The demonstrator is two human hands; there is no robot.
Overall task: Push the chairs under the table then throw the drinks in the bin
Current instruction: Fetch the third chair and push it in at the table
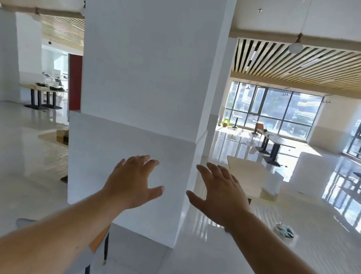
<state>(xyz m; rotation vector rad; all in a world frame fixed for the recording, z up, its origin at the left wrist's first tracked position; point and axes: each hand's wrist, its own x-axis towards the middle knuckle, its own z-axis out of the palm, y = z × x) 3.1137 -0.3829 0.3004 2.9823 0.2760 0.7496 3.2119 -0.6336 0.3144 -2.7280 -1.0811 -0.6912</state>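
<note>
- Left hand (132,182) and right hand (219,196) raised side by side, fingers spread, empty, before a white pillar (144,87).
- Chair (97,243) partly hidden beneath the left forearm, at the pillar's foot.
- Light wooden surface (247,173) behind the right hand; no drinks discernible.
- Crumpled litter (284,231) on the glossy floor (13,174), right.

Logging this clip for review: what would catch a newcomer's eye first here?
A broad white pillar fills the centre. In front of it the left hand and right hand reach forward, open and empty. To the right, sunlit windows glare off the glossy floor, and a chair peeks out under the left forearm.
</note>
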